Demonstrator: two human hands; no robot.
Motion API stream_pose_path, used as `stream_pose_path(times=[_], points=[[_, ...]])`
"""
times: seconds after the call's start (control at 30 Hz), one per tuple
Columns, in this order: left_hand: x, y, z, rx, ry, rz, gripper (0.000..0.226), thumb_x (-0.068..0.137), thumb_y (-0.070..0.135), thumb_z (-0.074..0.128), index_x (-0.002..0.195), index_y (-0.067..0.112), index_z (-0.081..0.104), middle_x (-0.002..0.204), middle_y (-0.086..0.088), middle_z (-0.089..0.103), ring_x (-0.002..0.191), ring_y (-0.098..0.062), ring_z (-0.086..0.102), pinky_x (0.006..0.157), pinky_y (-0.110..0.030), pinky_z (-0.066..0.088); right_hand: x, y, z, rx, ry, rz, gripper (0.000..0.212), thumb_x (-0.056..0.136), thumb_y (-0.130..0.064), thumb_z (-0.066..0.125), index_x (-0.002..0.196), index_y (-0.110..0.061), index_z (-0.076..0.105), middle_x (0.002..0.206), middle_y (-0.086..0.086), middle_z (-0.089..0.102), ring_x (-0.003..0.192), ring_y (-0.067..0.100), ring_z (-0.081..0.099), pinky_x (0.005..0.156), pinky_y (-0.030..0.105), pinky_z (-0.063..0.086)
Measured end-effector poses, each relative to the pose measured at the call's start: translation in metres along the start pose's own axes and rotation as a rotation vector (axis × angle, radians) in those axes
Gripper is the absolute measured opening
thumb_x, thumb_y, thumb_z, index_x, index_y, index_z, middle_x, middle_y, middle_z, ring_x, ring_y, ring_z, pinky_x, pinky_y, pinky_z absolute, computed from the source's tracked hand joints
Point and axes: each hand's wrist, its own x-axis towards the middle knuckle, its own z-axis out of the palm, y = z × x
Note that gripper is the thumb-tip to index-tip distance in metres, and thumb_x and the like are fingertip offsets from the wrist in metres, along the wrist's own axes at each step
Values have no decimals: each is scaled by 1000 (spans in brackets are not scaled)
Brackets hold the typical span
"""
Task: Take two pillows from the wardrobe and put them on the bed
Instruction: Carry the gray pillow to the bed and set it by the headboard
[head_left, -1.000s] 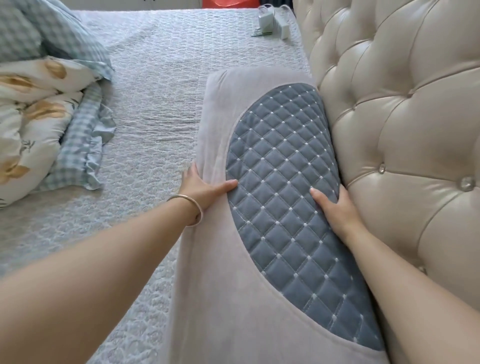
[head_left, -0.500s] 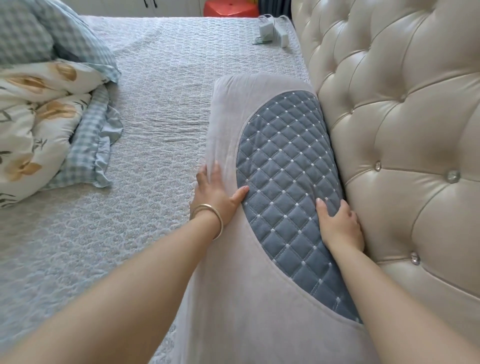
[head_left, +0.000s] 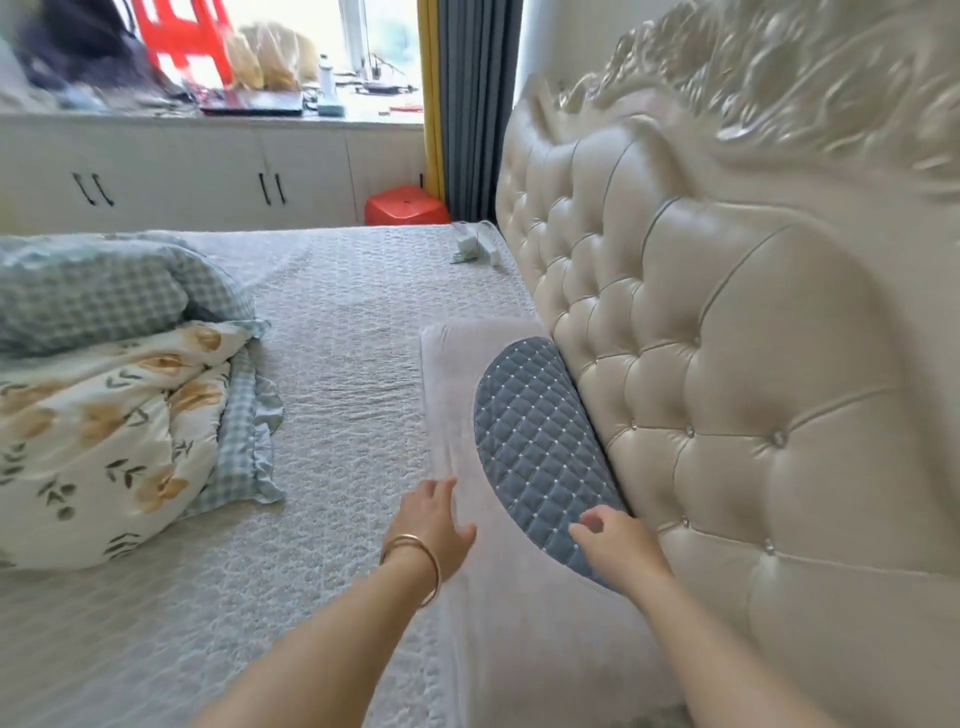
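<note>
Taking the headboard (head_left: 727, 364) as the landmark, the folded quilt (head_left: 104, 426) lay farthest from it, bunched on the far left of the bed (head_left: 337, 322). Nearer in, the person's left hand (head_left: 434, 519), a bangle at its wrist, hovered at the outer edge of the pillow (head_left: 457, 415), its grip apart, fingers spread and clamped on nothing. Half a second earlier that same hand had been pressed flat on the pillow's edge; now it had lifted and drawn back.

The pillow itself lay lengthwise on the bed, its long side touching the foot of the headboard, the blue quilted patch (head_left: 535, 441) turned toward the padding. The right hand (head_left: 618, 535), just beside the headboard, had also come off the patch it had been pushing into; its fingers were loosely curled, holding nothing, though whether the fingertips still brushed the fabric could not be told.

Beyond the pillow, a small white charger (head_left: 475, 247) sat against the headboard's far end.

With both hands released and the view raised toward the room, this pillow looked placed. Only one pillow showed on the bed, so the task seemed about half done, with a second trip to the wardrobe likely next.
</note>
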Motion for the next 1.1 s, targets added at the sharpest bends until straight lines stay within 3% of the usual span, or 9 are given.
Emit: stream_pose_path(times=[0.17,0.33,0.43,0.67,0.83,0.97,1.1], points=[[-66,-12,-57,-24,-90,158,65,89,38,53,146,24,26,145,-1,41,123,-23,51,102,-39,43,-119,-19,0,158,114,81,34,85,-40,52,113,-23,59,122,3,63,112,23,56,94,33,44],[-155,-11,-120,-17,-101,341,59,91,35,54,144,19,32,133,-2,56,117,-21,56,100,-34,44,-254,-30,-16,285,286,170,37,87,-33,50,120,-19,58,127,3,60,115,23,55,92,28,42],[-212,-15,-146,-21,-73,449,55,91,35,55,140,19,37,127,-2,61,112,-22,59,97,-37,46,-329,-42,-15,313,386,170,32,88,-32,50,115,-19,61,121,6,63,110,24,56,89,29,43],[-312,-44,-168,-84,-109,597,55,91,31,55,141,16,37,130,-4,58,113,-23,56,92,-32,45,-458,-59,14,361,611,147,35,87,-33,49,118,-19,59,116,2,65,108,22,57,86,30,42],[-384,-67,-166,-184,-127,727,55,88,31,61,138,18,41,128,-3,56,99,-15,57,84,-27,46,-542,-64,50,423,834,85,32,88,-31,53,117,-18,56,92,-6,60,88,15,57,76,28,42],[-438,-103,-163,-185,-214,820,55,86,29,63,136,18,43,129,-4,53,100,-16,57,87,-30,49,-607,-72,93,463,803,172,39,88,-37,52,123,-19,50,100,-3,59,93,16,57,80,33,48],[-476,-132,-170,-190,-268,927,53,87,27,63,135,16,44,128,-7,53,105,-22,57,90,-34,49,-668,-88,136,493,874,281,41,88,-37,53,125,-18,49,102,-1,60,89,15,54,75,27,39]])
